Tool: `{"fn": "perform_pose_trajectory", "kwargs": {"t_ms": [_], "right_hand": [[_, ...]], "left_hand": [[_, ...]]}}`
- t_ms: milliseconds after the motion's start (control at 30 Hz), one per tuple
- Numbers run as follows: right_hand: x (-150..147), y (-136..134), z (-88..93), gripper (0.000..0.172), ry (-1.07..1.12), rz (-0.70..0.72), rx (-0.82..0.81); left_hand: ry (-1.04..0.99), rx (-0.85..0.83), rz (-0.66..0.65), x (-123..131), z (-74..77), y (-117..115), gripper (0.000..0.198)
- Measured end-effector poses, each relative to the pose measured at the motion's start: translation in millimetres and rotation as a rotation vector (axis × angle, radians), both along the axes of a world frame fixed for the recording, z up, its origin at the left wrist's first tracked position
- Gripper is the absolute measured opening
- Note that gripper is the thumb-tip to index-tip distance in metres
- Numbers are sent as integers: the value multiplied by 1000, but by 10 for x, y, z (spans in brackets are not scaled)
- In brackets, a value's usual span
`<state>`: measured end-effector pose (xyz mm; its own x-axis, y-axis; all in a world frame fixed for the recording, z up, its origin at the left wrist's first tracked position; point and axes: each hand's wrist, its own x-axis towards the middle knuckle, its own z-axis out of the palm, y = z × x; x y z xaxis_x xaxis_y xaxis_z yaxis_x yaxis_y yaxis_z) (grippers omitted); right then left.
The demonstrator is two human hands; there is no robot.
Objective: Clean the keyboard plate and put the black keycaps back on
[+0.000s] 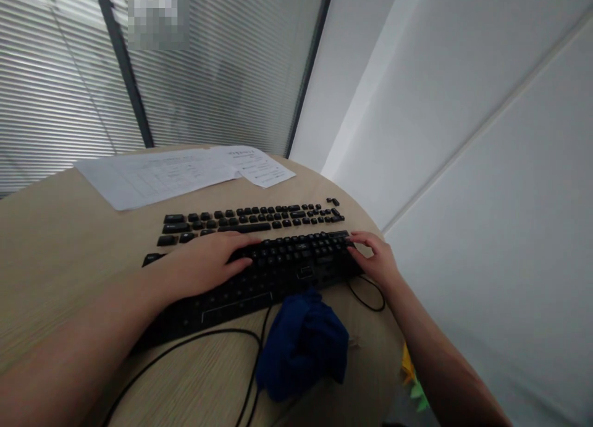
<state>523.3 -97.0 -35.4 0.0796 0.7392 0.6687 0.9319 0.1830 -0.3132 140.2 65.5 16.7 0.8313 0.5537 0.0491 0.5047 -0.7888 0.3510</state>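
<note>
A black keyboard lies on the table; its upper rows carry keycaps, while much of its near half is bare of them. My left hand rests over its left part, fingers stretched forward and thumb apart, fingertips on the key rows. Over the right end, my right hand touches the keys, thumb and fingers spread with a gap between. Nothing shows between the fingers of either hand. Loose black keycaps lie in rows behind the keyboard, a long space bar among them. The left forearm and hand hide part of the keyboard.
A crumpled blue cloth lies in front of the keyboard. Black cable loops over the near table, and another loop is by my right wrist. Paper sheets lie at the back. A white wall stands close right.
</note>
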Motion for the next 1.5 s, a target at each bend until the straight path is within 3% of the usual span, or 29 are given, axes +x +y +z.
{"fn": "perform_pose_trajectory", "kwargs": {"t_ms": [433, 833, 1500], "right_hand": [[-24, 40, 86, 11, -130, -49, -74], [17, 62, 50, 15, -103, 107, -113], [-8, 43, 85, 19, -161, 87, -130]], "left_hand": [[-7, 22, -29, -29, -24, 54, 53], [-27, 4, -20, -12, -16, 38, 54], [1, 2, -6, -4, -27, 57, 55]]}}
